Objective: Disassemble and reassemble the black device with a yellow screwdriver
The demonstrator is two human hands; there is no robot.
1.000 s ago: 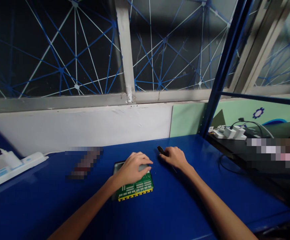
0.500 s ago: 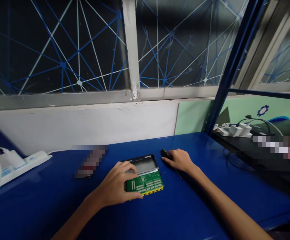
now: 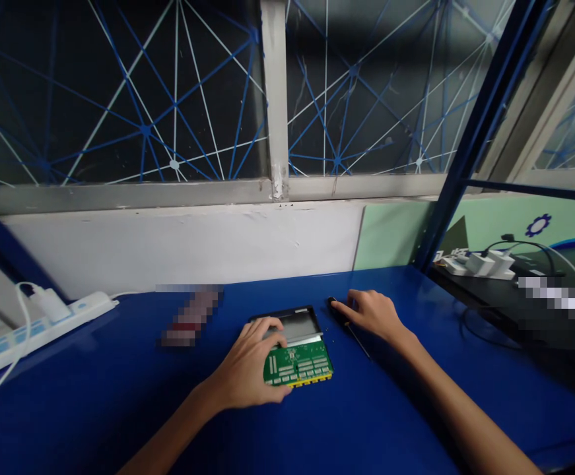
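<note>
An opened electronic device lies on the blue table, with a grey screen in a black frame at its far side and a green circuit board (image 3: pixel 300 363) with a yellow strip along its near edge. My left hand (image 3: pixel 252 363) grips its left side, fingers over the screen part and thumb at the near edge. To the right lies a screwdriver (image 3: pixel 340 314) with a black handle and thin shaft, its tip toward me. My right hand (image 3: pixel 373 315) is just right of the handle, a fingertip reaching its far end; the fingers are partly bent and not wrapped round it.
A few tiny specks, perhaps screws, lie between device and screwdriver. At the left stands a white power strip (image 3: pixel 44 330) with a plugged-in charger and cable. A blurred-out object (image 3: pixel 193 316) lies at the back left. Plugs and cables (image 3: pixel 490 264) are on a black surface at the right.
The view has shifted slightly left, so everything sits further right. My right hand has moved off the screwdriver handle, which shows more fully now. The left hand stays on the device.
</note>
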